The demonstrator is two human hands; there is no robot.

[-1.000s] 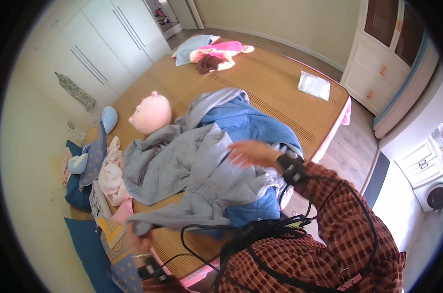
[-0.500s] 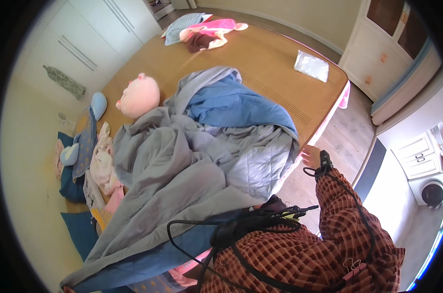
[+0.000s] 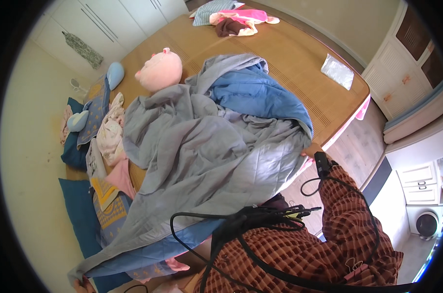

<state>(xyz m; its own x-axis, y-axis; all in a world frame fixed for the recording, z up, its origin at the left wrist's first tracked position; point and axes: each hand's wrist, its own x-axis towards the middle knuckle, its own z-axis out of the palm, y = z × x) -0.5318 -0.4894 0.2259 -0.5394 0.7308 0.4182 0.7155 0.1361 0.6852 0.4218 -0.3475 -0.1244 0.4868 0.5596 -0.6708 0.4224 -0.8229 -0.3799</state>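
Note:
A grey quilt [image 3: 202, 146] with a blue underside spreads, rumpled, over the bed, and its near edge stretches between my hands. At the lower left, partly cut off by the picture's rim, my left hand [image 3: 84, 285] is closed on one corner of it. My right hand [image 3: 311, 150] grips the quilt's edge on the right side, beside the mattress, with the fingers partly hidden by cloth. A fold at the far right turns up the blue side [image 3: 260, 95]. Beyond the quilt sits a round pink plush toy [image 3: 162, 71].
Pillows and clothes [image 3: 111, 129] lie along the left wall. On the brown bed mat [image 3: 299, 41] are a clear plastic package [image 3: 337, 72] and a pink garment [image 3: 243, 18]. Black cables [image 3: 182, 234] hang before me. White wardrobes [image 3: 109, 22] stand far left.
The quilt's near part is pulled flatter and more taut between my hands. My left hand has come into view at the lower left. The view has shifted.

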